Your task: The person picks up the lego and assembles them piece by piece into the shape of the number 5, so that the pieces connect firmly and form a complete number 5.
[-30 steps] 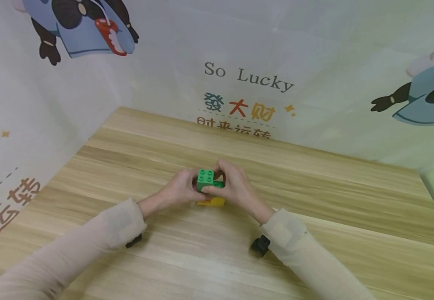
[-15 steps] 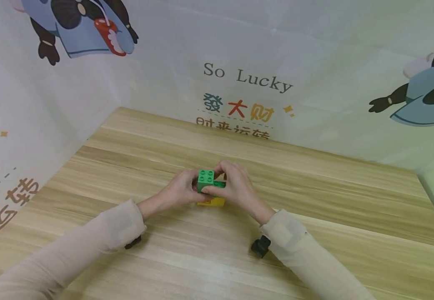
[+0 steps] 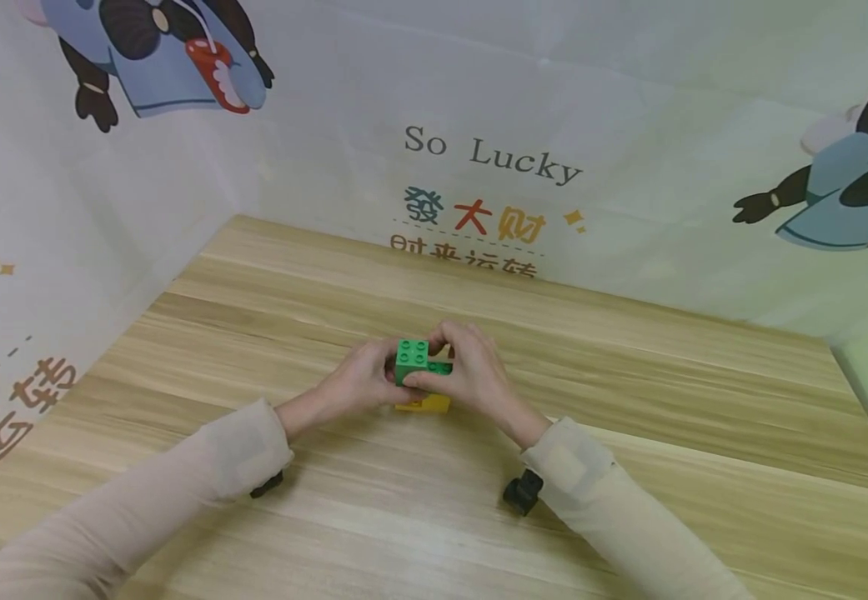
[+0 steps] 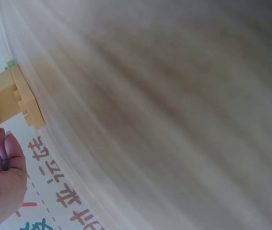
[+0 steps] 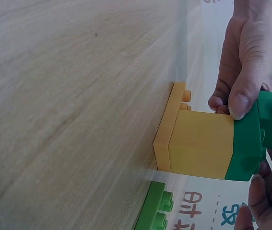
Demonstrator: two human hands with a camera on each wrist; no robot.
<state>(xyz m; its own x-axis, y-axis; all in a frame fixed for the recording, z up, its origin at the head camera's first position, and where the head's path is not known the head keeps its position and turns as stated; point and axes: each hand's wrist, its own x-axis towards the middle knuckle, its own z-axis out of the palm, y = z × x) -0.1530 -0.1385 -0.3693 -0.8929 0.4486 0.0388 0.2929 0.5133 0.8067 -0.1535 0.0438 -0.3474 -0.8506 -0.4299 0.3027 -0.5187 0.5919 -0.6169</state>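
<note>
A stack of toy building bricks stands on the table. In the right wrist view, a flat orange-yellow brick (image 5: 165,139) is at the bottom, with a yellow block (image 5: 200,143) on it. A wider green brick (image 5: 243,153) sits above that, topped by a small green brick (image 3: 412,352). My left hand (image 3: 362,375) grips the wider green brick from the left, thumb against its side. From the right, my right hand (image 3: 474,375) holds the small green brick, its thumb on the near face. Its other fingertips are partly hidden behind the stack.
A separate light green brick (image 5: 150,208) lies right of the stack, hidden in the head view. The wooden table (image 3: 629,400) meets printed cloth walls (image 3: 629,192) behind and at the sides. Wrist cameras (image 3: 522,492) hang under the sleeves.
The head view has shifted very slightly. Both hands keep their hold, and the brick stack stays in place.
</note>
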